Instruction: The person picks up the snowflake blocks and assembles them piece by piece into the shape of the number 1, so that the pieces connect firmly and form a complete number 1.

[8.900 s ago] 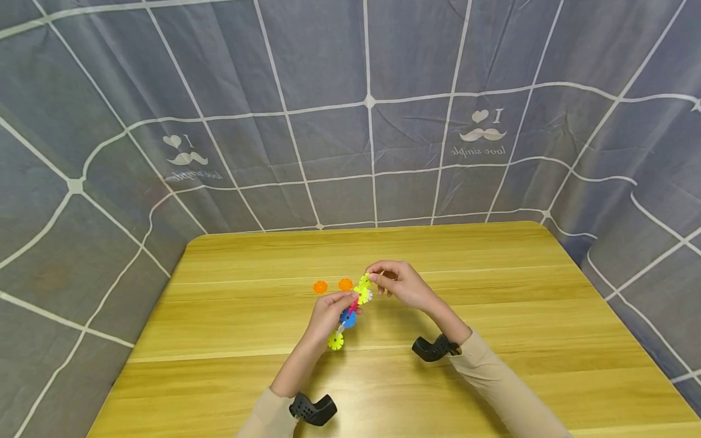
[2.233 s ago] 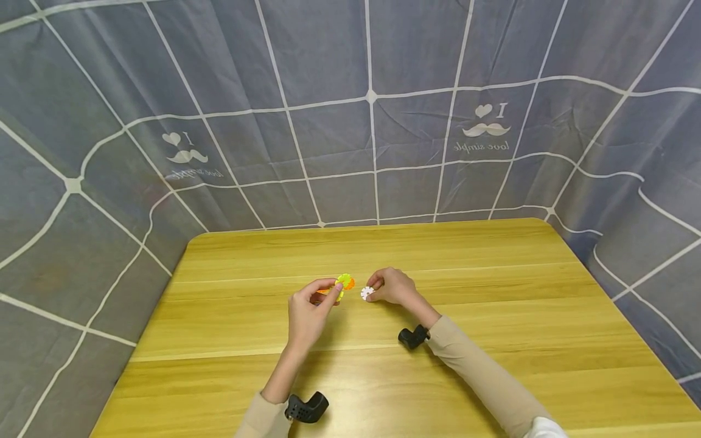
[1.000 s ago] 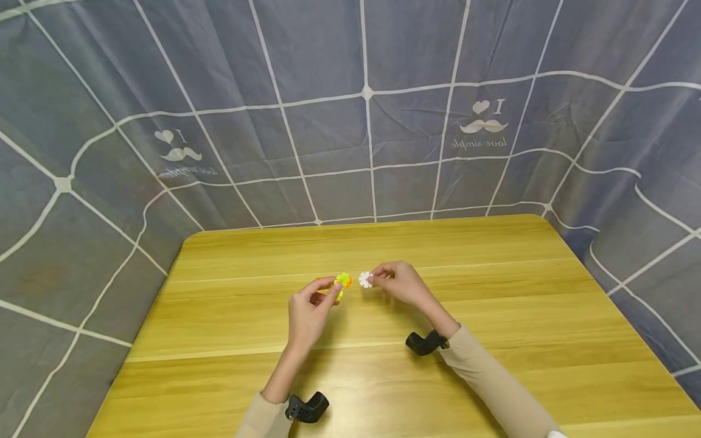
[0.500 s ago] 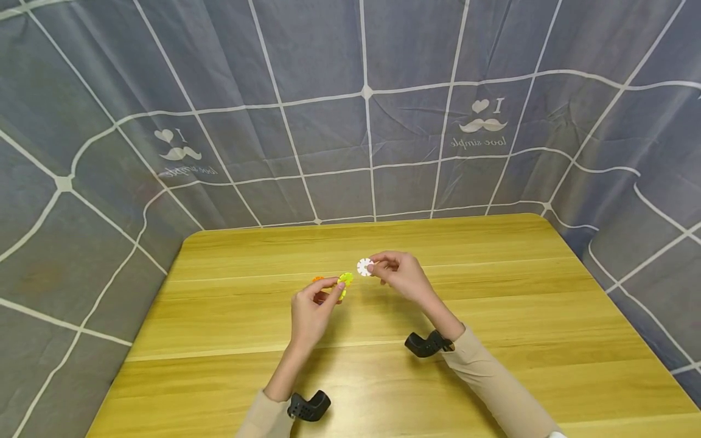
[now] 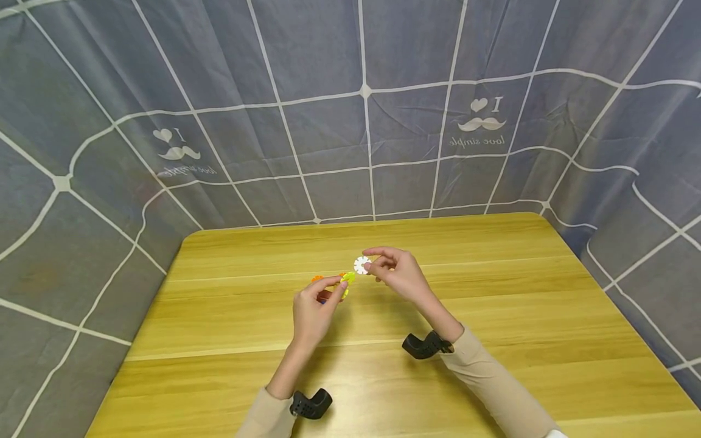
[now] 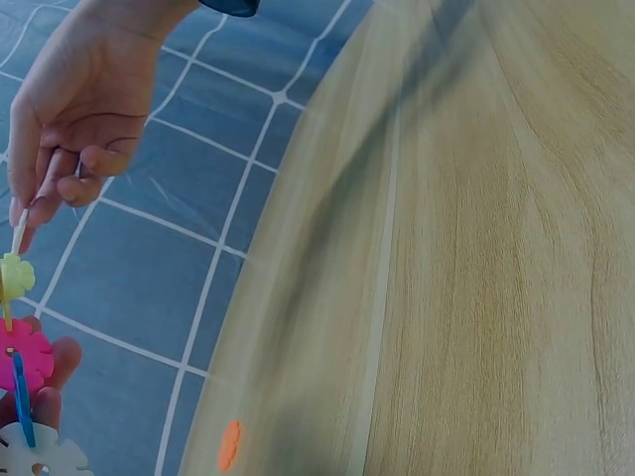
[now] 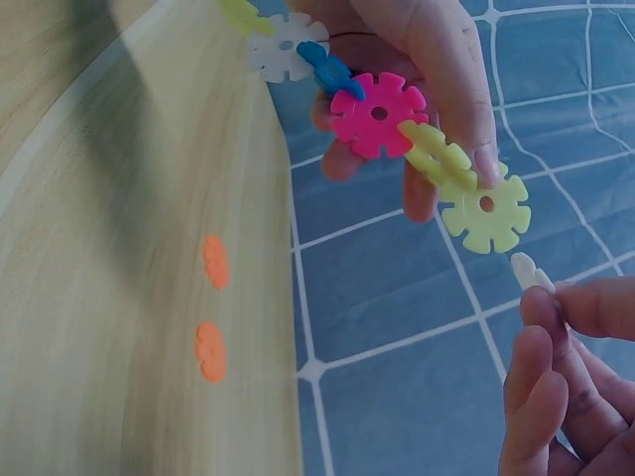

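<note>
My left hand pinches a chain of slotted plastic flower discs near its end. In the right wrist view the chain shows a pale yellow end disc, another yellow disc, a pink disc, a blue disc, a white disc and a yellow one at the far end. Thumb and fingers of my right hand pinch a single white disc by its edge. That disc is held just beyond the yellow end of the chain, seen nearly edge-on in the right wrist view.
Two orange discs lie flat on the wooden table, partly behind my left hand in the head view. A grey curtain with white lines surrounds the table's back and sides. Each wrist wears a black camera mount.
My right hand earlier touched the chain's yellow end, then held the white disc low by the table; it has since raised that disc up and away toward the chain's end. The chain tilted slightly.
</note>
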A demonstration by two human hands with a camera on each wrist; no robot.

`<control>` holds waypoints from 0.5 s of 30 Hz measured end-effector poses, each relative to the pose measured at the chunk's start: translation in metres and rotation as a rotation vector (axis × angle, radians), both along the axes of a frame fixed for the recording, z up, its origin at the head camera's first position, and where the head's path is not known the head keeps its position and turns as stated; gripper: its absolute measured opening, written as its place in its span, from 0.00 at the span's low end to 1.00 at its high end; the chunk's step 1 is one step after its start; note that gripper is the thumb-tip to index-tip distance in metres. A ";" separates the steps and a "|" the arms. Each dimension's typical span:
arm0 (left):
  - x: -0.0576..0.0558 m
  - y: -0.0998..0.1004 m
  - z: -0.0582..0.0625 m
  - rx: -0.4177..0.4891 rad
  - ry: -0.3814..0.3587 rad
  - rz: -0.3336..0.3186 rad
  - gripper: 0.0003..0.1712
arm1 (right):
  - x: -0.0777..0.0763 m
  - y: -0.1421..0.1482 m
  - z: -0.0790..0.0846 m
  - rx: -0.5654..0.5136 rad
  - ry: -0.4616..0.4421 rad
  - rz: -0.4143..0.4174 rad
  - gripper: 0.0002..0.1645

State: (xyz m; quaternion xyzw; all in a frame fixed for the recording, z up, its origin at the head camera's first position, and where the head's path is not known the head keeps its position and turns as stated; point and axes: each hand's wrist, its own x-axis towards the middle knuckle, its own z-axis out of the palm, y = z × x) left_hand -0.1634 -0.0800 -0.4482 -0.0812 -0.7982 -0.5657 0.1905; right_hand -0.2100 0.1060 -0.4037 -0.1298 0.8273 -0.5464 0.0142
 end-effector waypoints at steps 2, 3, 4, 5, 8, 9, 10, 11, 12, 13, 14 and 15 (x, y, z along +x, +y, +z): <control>-0.001 0.000 0.000 -0.006 0.008 0.003 0.13 | 0.001 0.000 0.001 -0.003 0.006 0.006 0.16; -0.001 0.000 0.000 -0.008 0.012 0.004 0.13 | 0.001 -0.001 0.001 -0.003 0.006 0.007 0.16; -0.001 0.001 0.000 -0.012 0.015 0.004 0.13 | 0.001 -0.001 0.001 -0.003 0.007 0.009 0.16; -0.001 0.001 0.000 -0.013 0.018 0.005 0.13 | 0.002 -0.001 0.001 -0.002 0.008 0.011 0.16; -0.001 0.001 0.001 -0.024 0.024 0.009 0.13 | 0.002 -0.002 0.002 -0.003 0.008 0.011 0.17; -0.001 0.001 0.001 -0.026 0.028 0.010 0.13 | 0.002 -0.002 0.002 -0.005 0.007 0.010 0.16; -0.001 0.001 0.001 -0.030 0.029 0.012 0.13 | 0.002 -0.002 0.002 -0.005 0.008 0.009 0.16; -0.001 0.001 0.001 -0.033 0.031 0.014 0.13 | 0.002 -0.002 0.002 -0.004 0.007 0.006 0.16; -0.001 0.001 0.001 -0.037 0.033 0.015 0.13 | 0.002 -0.002 0.002 -0.005 0.007 0.002 0.16; 0.000 0.002 0.001 -0.040 0.034 0.015 0.13 | 0.002 -0.002 0.002 -0.005 0.005 -0.002 0.16; 0.000 0.002 0.000 -0.043 0.036 0.014 0.13 | 0.002 -0.002 0.001 -0.007 0.005 -0.005 0.15; 0.000 0.002 0.000 -0.046 0.037 0.014 0.13 | 0.002 -0.002 0.001 -0.008 0.005 -0.008 0.15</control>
